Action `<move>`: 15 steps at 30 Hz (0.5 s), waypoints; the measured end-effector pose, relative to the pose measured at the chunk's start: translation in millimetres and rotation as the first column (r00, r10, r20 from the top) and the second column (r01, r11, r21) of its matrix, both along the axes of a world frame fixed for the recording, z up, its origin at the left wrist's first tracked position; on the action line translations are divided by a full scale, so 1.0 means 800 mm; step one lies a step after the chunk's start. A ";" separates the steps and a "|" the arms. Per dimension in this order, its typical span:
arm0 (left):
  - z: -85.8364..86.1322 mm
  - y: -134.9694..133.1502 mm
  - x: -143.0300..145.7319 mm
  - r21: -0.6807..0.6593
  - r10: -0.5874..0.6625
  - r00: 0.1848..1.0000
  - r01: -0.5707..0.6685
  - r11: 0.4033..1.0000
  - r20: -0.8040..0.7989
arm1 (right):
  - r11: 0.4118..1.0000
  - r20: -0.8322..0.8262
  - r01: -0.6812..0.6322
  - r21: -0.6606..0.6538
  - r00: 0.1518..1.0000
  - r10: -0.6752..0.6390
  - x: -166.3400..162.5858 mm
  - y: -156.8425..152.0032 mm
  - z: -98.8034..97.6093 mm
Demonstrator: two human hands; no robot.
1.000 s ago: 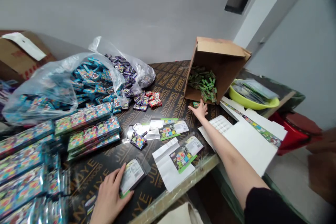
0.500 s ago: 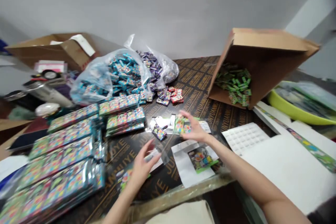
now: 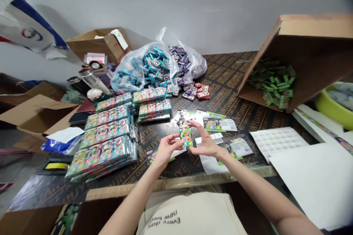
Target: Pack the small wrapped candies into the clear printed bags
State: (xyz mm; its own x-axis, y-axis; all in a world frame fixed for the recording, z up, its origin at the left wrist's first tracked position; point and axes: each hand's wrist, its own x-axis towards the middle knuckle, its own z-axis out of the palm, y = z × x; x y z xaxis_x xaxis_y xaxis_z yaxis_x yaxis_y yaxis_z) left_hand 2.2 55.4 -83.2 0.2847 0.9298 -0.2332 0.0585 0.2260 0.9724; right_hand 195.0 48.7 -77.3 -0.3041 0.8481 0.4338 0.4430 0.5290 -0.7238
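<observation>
A small green packet with colourful print is upright between my hands, over the dark printed table. My left hand pinches its lower left edge. My right hand has its thumb and forefinger curved around the packet's right side, at the top and bottom corners. Just behind it lies a purple packet. Printed cards lie to the right of my right hand, with another card nearer to me. Part of a card under my left hand is hidden.
Stacked multi-coloured packs stand at left. Behind are bags of blue packets and purple packets, beside red packets. A tipped carton holds green packets. White sheets lie at right.
My hands have come together on the green packet; my right hand was at the cards with its fingers spread, my left apart. The view has shifted left, so the table's things appear farther right.
</observation>
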 end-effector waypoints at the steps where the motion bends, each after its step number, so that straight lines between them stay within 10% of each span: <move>1: -0.003 0.002 -0.007 0.122 -0.030 0.988 0.050 0.991 -0.154 | 0.999 0.026 0.046 0.012 0.999 -0.046 0.003 0.002 -0.005; 4: -0.020 0.003 -0.029 0.380 -0.010 0.770 0.326 0.866 -0.638 | 0.982 0.152 0.177 0.063 0.971 -0.185 0.016 0.008 -0.027; 7: -0.040 -0.002 -0.045 0.363 0.019 0.562 0.507 0.782 -0.827 | 0.977 0.278 0.197 0.076 0.937 -0.210 0.025 0.007 -0.049; 15: -0.043 -0.010 -0.050 0.460 -0.011 0.708 0.471 0.752 -0.706 | 0.968 0.103 -0.073 -0.238 0.990 0.100 0.024 -0.011 -0.033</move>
